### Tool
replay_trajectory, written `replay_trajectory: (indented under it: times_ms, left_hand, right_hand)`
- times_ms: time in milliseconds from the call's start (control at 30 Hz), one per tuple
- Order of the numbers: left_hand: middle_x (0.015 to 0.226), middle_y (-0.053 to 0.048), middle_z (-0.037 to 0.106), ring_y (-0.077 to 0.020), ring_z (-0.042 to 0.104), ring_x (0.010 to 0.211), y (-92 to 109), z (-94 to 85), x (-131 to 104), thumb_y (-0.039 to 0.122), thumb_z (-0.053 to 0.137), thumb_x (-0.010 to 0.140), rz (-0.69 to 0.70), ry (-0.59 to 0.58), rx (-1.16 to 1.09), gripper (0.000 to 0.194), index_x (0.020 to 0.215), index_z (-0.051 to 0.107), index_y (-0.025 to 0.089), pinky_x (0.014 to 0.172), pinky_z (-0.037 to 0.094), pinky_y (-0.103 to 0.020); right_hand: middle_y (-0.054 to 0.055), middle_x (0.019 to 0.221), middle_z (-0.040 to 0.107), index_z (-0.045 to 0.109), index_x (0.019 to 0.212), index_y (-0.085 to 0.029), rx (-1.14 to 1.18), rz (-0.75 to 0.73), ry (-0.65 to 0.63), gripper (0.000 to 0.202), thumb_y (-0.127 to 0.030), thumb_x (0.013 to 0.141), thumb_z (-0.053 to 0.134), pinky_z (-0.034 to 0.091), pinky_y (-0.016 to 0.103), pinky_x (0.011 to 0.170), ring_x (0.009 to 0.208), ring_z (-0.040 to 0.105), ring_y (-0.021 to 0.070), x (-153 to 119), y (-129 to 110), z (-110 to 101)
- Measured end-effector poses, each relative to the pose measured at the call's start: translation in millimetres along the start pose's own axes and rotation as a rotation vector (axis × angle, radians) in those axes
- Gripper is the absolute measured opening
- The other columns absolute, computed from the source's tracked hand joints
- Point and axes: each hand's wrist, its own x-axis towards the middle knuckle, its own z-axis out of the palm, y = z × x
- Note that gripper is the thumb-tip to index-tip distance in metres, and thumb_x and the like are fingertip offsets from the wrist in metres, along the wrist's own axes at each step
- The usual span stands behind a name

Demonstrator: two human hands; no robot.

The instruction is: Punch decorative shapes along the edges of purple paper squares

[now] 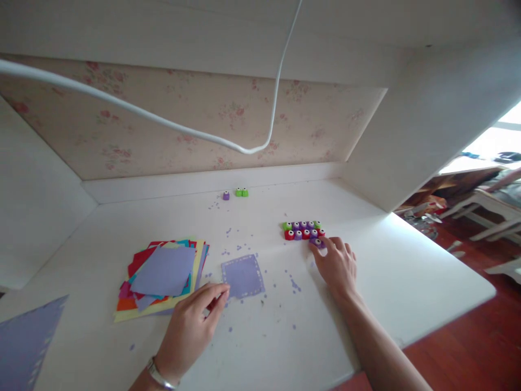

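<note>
My right hand has its thumb and fingers around a purple paper punch, just in front of two rows of small punches in red, purple and green. Beside the lower left corner of a purple paper square is my left hand, its thumb and fingertips pinched together. Whether anything tiny is between them is hidden. Small punched holes run along the square's edges. Left of it lies a stack of coloured paper with a purple sheet on top.
A purple punch and two green punches stand near the back. Purple paper bits are scattered about. A larger purple sheet lies at the left. A white cable hangs across the view above the white table.
</note>
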Motion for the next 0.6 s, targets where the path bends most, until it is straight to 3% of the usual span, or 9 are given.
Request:
replay_trajectory:
  times_ms: [200, 300, 367, 467, 533, 600]
  left_hand:
    - [0.09, 0.0, 0.072, -0.012, 0.067, 0.073, 4, 0.9, 2, 0.026, 0.055, 0.093, -0.08, -0.043, -0.047, 0.012, 0.098, 0.065, 0.023, 0.069, 0.055, -0.021]
    - [0.088, 0.0, 0.071, -0.0112, 0.066, 0.069, 9, -4.3, 23, 0.031, 0.054, 0.094, -0.151, -0.085, -0.067, 0.014, 0.096, 0.066, 0.023, 0.065, 0.054, -0.02]
    - [0.092, 0.001, 0.071, -0.0103, 0.065, 0.067, 10, -7.3, 51, 0.032, 0.052, 0.094, -0.132, -0.146, -0.014, 0.017, 0.1, 0.066, 0.024, 0.066, 0.054, -0.02]
    - [0.098, 0.0, 0.071, -0.0131, 0.066, 0.076, 0, -3.8, 111, 0.03, 0.05, 0.094, -0.081, -0.213, 0.208, 0.02, 0.1, 0.068, 0.024, 0.078, 0.052, -0.025]
    - [0.11, 0.0, 0.068, -0.016, 0.067, 0.09, -16, 5.3, 155, 0.029, 0.051, 0.092, -0.164, -0.251, 0.418, 0.022, 0.105, 0.068, 0.026, 0.089, 0.049, -0.028]
    - [0.121, -0.004, 0.063, -0.0206, 0.064, 0.102, -39, 17.7, 195, 0.027, 0.055, 0.089, -0.242, -0.244, 0.478, 0.025, 0.111, 0.067, 0.023, 0.094, 0.047, -0.031]
  right_hand:
    - [0.008, 0.101, 0.065, 0.062, 0.117, -0.021, 0.043, -0.014, 0.067, 0.043, -0.051, 0.086, 0.059, 0.038, 0.035, 0.076, 0.09, 0.054, 0.0245, 0, -2, 1]
    - [0.008, 0.096, 0.065, 0.064, 0.11, -0.019, 0.094, -0.081, 0.115, 0.038, -0.05, 0.089, 0.056, 0.039, 0.034, 0.077, 0.088, 0.056, 0.0239, -3, -8, -3]
    - [0.007, 0.091, 0.066, 0.065, 0.102, -0.019, 0.157, -0.153, 0.118, 0.029, -0.044, 0.092, 0.053, 0.039, 0.033, 0.076, 0.084, 0.058, 0.0215, -5, -10, -4]
    - [0.003, 0.081, 0.065, 0.065, 0.093, -0.02, 0.236, -0.231, 0.117, 0.021, -0.034, 0.095, 0.05, 0.039, 0.03, 0.074, 0.075, 0.058, 0.0177, -4, -11, -3]
    - [0.002, 0.075, 0.064, 0.065, 0.09, -0.019, 0.264, -0.253, 0.135, 0.019, -0.031, 0.095, 0.05, 0.039, 0.029, 0.071, 0.07, 0.057, 0.0164, -2, -10, -1]
    - [0.002, 0.073, 0.063, 0.065, 0.089, -0.019, 0.279, -0.263, 0.146, 0.018, -0.03, 0.094, 0.051, 0.038, 0.028, 0.069, 0.067, 0.056, 0.0159, -1, -9, 0]
